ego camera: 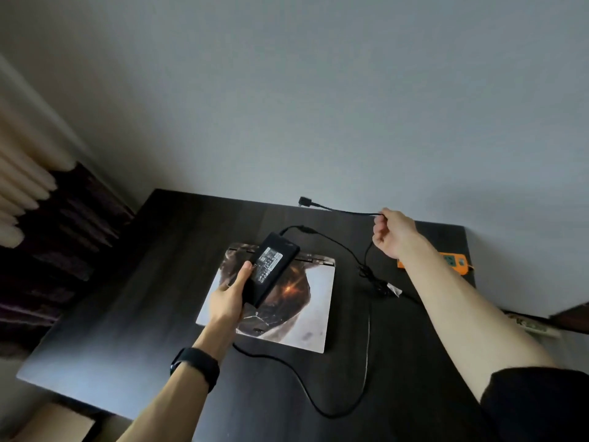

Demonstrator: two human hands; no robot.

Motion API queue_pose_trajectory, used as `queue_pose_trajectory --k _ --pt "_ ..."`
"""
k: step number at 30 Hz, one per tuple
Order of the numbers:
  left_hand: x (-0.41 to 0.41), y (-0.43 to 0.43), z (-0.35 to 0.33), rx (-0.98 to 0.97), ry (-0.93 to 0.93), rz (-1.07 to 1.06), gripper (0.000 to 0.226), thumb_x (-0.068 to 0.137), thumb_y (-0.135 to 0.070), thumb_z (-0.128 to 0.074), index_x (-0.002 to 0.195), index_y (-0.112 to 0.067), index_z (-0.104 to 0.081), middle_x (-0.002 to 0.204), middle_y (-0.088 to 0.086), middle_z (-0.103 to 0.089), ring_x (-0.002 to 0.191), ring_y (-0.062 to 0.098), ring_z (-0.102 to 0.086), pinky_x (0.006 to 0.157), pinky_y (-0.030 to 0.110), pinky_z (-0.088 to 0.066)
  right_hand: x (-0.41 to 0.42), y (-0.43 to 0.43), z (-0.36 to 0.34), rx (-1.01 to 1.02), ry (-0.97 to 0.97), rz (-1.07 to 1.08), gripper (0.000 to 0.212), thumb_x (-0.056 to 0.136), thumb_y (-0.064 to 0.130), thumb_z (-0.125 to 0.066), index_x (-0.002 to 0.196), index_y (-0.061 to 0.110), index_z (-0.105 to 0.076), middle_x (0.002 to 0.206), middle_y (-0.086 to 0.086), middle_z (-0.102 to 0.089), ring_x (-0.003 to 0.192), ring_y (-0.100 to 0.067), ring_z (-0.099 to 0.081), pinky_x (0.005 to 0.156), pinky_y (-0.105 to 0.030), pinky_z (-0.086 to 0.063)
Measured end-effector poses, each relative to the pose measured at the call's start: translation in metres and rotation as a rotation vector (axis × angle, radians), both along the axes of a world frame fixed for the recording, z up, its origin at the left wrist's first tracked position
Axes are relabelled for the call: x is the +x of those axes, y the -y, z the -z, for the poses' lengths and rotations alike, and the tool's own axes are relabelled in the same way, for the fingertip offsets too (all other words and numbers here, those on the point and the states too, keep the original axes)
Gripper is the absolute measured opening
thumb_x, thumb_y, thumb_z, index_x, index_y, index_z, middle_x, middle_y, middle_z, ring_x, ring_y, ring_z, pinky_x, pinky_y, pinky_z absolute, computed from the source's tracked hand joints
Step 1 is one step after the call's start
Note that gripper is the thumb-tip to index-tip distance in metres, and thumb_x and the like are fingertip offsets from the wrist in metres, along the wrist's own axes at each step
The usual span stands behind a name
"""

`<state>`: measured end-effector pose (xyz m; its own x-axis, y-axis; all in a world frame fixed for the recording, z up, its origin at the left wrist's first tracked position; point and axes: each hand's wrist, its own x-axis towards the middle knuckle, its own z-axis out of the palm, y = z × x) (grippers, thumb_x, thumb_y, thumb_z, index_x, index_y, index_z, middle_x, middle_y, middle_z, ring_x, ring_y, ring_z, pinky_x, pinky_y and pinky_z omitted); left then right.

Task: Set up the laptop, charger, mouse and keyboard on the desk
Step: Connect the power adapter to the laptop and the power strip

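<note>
**Two hands hold a laptop charger above a dark bench**

The hands are well apart, each clamped on a different part of the charger. The left hand (228, 298), with a black wristband (195, 366) on its wrist, wraps its fingers and thumb around a black rectangular charger brick (274, 266) and holds it label up. Directly beneath that hand a closed laptop with a printed picture on its lid (287, 317) lies flat on the dark wooden bench (127, 314).

The right hand (393, 232) is raised farther away and pinches the thin black cable (347, 213) near its end. The small angled plug (304, 200) sticks out to the left of that hand, in the air. Just below the right wrist the cable bunches into a tangle (366, 272). An orange power strip (452, 261) lies behind the right forearm. No mouse or keyboard is in view.

Possible trouble: drawing the hands farther apart could tighten the tangle into a knot. The brick hangs over the lid, so a slipped grip could mark the laptop. A slack loop (318, 403) trails near the left elbow and could snag on an arm.
</note>
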<state>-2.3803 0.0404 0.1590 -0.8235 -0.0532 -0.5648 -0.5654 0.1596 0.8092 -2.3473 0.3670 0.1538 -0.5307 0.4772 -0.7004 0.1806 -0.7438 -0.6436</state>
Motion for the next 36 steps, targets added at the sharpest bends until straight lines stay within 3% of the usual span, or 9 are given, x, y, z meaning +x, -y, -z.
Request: queue_pose_trajectory --k 5,13,17,22,24,26,30,32,36 --pt "-0.036 0.019 0.020 0.009 0.042 0.027 0.040 0.082 -0.050 -0.073 0.082 -0.011 -0.065 0.034 -0.009 -0.048 0.026 0.005 -0.044 0.032 0.015 -0.033 -0.066 0.006 -0.005 -0.156 -0.091 0.154 0.023 0.104 0.018 -0.040 0.094 0.014 -0.060 0.063 0.007 -0.063 0.040 -0.003 -0.048 0.042 -0.018 -0.033" --pt "-0.083 0.033 0.052 0.238 0.130 -0.063 0.056 0.091 -0.036 -0.069 0.122 0.010 -0.061 0.037 -0.011 -0.048 0.026 0.002 -0.043 0.029 0.012 -0.030 -0.199 0.068 0.011 0.036 0.084 -0.154 0.021 0.099 0.015 -0.054 0.116 0.009 -0.064 0.083 0.002 -0.077 0.049 -0.007 -0.058 0.051 -0.020 -0.037" --pt "-0.109 0.044 0.081 0.283 0.199 -0.064 0.047 0.080 -0.046 -0.077 0.109 -0.010 -0.074 0.071 0.005 -0.074 0.055 0.017 -0.070 0.050 0.026 -0.056 -0.224 0.103 0.016 0.119 0.045 -0.426 0.029 0.093 0.013 -0.066 0.122 0.008 -0.061 0.104 -0.002 -0.078 0.080 -0.017 -0.065 0.063 -0.024 -0.044" --pt "-0.123 0.042 0.091 0.398 0.280 -0.009 0.043 0.075 -0.043 -0.083 0.103 -0.012 -0.076 0.098 0.016 -0.076 0.093 0.037 -0.073 0.089 0.055 -0.056 -0.174 0.130 0.050 0.320 0.239 -0.614 0.028 0.096 0.030 -0.062 0.118 0.014 -0.067 0.106 -0.001 -0.077 0.084 -0.018 -0.067 0.071 -0.030 -0.048" --pt "-0.123 0.037 0.096 0.402 0.323 0.004 0.039 0.076 -0.041 -0.082 0.098 -0.009 -0.077 0.087 0.013 -0.076 0.073 0.031 -0.073 0.069 0.045 -0.062 -0.134 0.143 0.068 0.352 0.317 -0.666 0.030 0.097 0.036 -0.062 0.117 0.014 -0.066 0.110 -0.003 -0.076 0.080 -0.017 -0.068 0.068 -0.029 -0.047" --pt "-0.120 0.028 0.100 0.477 0.363 0.023 0.041 0.077 -0.037 -0.081 0.098 -0.003 -0.074 0.076 0.012 -0.066 0.048 0.020 -0.057 0.042 0.023 -0.043 -0.087 0.159 0.082 0.320 0.373 -0.760 0.037 0.095 0.048 -0.060 0.118 0.019 -0.066 0.110 0.001 -0.076 0.089 -0.017 -0.070 0.076 -0.031 -0.048" --pt "-0.109 -0.004 0.096 0.588 0.441 0.094 0.019 0.090 -0.023 -0.069 0.090 -0.004 -0.065 0.058 0.007 -0.061 0.039 0.016 -0.053 0.037 0.020 -0.040 -0.001 0.187 0.097 0.244 0.461 -1.014 0.068 0.088 0.078 -0.037 0.109 0.026 -0.077 0.110 0.008 -0.076 0.109 -0.012 -0.066 0.097 -0.036 -0.043" --pt "-0.104 -0.021 0.096 0.618 0.450 0.100 0.020 0.090 -0.017 -0.068 0.103 -0.002 -0.068 0.076 0.011 -0.070 0.052 0.019 -0.065 0.045 0.024 -0.050 0.027 0.191 0.094 0.178 0.511 -0.985 0.080 0.089 0.079 -0.027 0.107 0.019 -0.078 0.108 0.003 -0.077 0.108 -0.012 -0.066 0.096 -0.035 -0.038" --pt "-0.095 -0.052 0.107 0.650 0.456 0.103 0.032 0.084 -0.018 -0.073 0.113 -0.010 -0.062 0.083 0.007 -0.064 0.055 0.015 -0.060 0.050 0.025 -0.050 0.081 0.167 0.098 0.384 0.565 -0.932 0.068 0.085 0.078 -0.042 0.079 0.018 -0.072 0.095 0.004 -0.076 0.097 -0.009 -0.067 0.099 -0.033 -0.044"
